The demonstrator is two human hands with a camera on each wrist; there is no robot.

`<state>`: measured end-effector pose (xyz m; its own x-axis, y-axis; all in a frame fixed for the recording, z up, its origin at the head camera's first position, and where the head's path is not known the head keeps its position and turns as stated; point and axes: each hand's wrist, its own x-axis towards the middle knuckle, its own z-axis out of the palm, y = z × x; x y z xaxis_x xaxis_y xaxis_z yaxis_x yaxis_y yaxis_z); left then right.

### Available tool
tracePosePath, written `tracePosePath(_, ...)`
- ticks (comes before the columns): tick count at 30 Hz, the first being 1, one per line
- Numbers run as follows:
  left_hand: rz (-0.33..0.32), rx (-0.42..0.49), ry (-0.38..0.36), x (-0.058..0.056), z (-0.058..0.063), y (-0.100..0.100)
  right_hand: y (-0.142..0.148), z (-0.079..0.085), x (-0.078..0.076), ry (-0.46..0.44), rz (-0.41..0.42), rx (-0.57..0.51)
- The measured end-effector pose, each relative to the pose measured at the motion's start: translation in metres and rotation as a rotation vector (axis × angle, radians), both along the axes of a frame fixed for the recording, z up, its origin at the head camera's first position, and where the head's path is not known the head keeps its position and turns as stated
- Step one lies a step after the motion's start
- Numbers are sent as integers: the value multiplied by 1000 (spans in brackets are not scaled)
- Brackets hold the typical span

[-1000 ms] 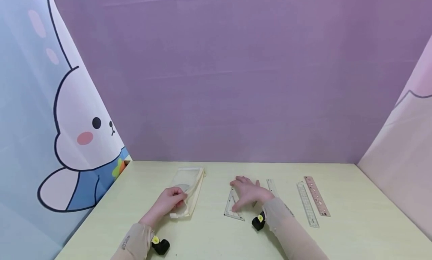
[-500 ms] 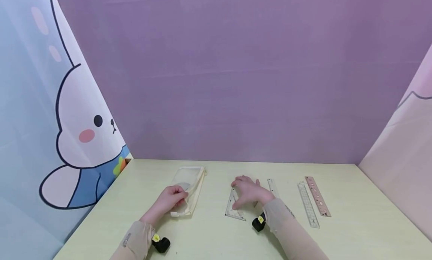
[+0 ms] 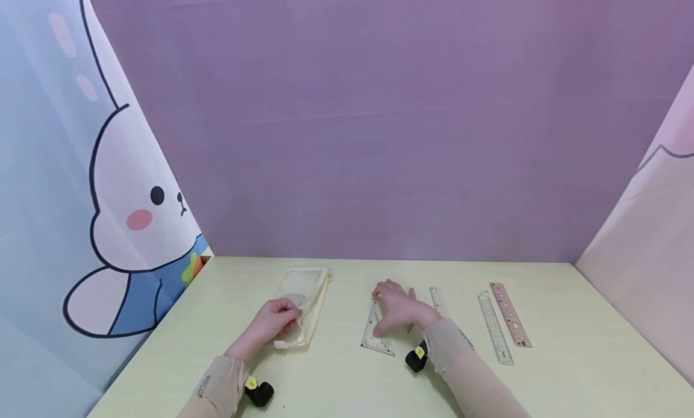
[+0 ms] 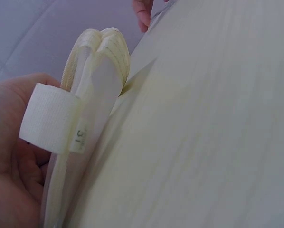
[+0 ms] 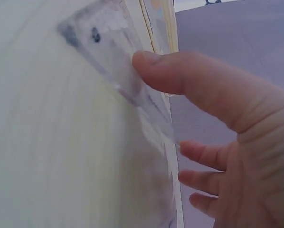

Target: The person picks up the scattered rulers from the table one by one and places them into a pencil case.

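At the left of the head view, my left hand [image 3: 273,318] pinches the side of a cream zip pouch [image 3: 313,329] with a clear front. A greyish rounded shape [image 3: 296,299] shows through it. The left wrist view has the pouch [image 4: 100,83] standing partly open, its white fabric tab [image 4: 51,118] facing the camera. My right hand [image 3: 401,309] is over a clear set square [image 3: 375,346] on the table. In the right wrist view the thumb touches the set square [image 5: 106,33], and the index fingertip is at its edge; the fingers are spread.
Right of that hand lies a clear ruler [image 3: 435,297], partly hidden by the wrist. Farther right are a clear grid ruler [image 3: 494,329] and a pink ruler [image 3: 510,315], side by side. A purple backdrop [image 3: 390,135] rises behind the pale table [image 3: 347,385].
Both hands stay nearly in place. The right fingers shift very slightly over the set square; the pouch and rulers lie as before. The head view itself has moved a little.
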<state>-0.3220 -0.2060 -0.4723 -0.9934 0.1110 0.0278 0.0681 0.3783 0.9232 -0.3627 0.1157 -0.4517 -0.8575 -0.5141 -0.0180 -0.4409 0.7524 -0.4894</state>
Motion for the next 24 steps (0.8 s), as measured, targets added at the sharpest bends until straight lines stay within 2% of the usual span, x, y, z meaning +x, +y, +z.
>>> tracePosePath(7, 6, -2, 4, -1, -2, 1, 0, -2, -1, 23, -20, -59)
tracePosePath(13, 10, -8, 7, -2, -1, 2, 2, -4, -5, 25, 9, -133)
tracePosePath(24, 12, -6, 10, 0, -1, 1, 1, -5, -11, -87, 69, -341)
